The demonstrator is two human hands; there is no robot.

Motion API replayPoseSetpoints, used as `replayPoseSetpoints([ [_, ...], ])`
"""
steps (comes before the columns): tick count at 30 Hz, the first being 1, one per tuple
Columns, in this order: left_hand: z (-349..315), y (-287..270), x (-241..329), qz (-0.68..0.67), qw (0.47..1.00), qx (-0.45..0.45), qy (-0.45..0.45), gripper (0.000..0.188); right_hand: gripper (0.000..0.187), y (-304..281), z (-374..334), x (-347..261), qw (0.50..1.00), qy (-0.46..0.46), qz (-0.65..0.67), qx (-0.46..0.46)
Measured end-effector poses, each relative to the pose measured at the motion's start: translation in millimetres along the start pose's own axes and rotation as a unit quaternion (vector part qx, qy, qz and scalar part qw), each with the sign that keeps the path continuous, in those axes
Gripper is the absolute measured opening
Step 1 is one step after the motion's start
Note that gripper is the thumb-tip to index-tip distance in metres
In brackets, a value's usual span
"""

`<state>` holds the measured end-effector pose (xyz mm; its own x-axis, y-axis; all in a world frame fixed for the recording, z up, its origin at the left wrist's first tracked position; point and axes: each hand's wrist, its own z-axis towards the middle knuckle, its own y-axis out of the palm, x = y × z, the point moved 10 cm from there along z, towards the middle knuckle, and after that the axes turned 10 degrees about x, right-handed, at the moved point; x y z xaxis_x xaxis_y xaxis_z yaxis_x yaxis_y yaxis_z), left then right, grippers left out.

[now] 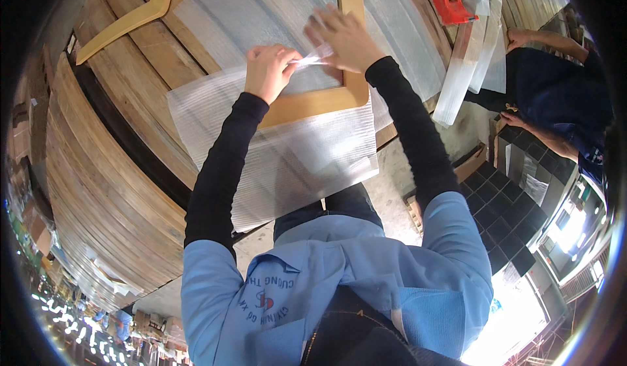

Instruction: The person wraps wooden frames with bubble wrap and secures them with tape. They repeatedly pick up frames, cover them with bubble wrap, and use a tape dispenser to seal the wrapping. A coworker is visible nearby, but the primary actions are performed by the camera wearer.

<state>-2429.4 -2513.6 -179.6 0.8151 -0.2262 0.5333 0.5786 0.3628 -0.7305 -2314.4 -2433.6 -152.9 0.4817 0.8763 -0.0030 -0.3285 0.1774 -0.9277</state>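
"Where's our wooden frame (313, 103)?"
"On the plastic sheet (297, 154), tabletop's (124, 49) near edge."
"Grips?"
"Left hand (269, 71) pinches clear film (307, 60); right hand (351, 43) blurred, can't tell. We should hold film taut."

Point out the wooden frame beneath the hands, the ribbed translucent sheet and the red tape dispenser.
Wooden frame (310, 107), head view: its near bar.
Ribbed translucent sheet (271, 173), head view: its near part.
Red tape dispenser (445, 1), head view: its red body.
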Motion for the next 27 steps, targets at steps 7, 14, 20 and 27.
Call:
replayPoseSetpoints([
  [7,-84.2,-25.4,80.7,-0.083,0.985,-0.144,-0.042,0.018,0.03,-55.4,-107.5,-59.6,0.973,-0.052,0.148,-0.168],
  [14,-83.0,-2.2,112.6,-0.002,0.998,-0.052,-0.032,0.052,0.043,-67.3,-202.2,-71.9,0.993,-0.003,0.115,-0.023],
  [20,-76.7,55.7,90.5,0.029,0.981,-0.188,-0.023,0.073,0.061,-47.4,-239.4,-75.4,0.995,0.006,0.063,-0.082],
  [27,-76.8,28.7,87.9,0.023,0.967,-0.252,-0.016,0.067,0.058,-55.7,-235.6,46.9,0.917,0.357,0.106,0.144],
])
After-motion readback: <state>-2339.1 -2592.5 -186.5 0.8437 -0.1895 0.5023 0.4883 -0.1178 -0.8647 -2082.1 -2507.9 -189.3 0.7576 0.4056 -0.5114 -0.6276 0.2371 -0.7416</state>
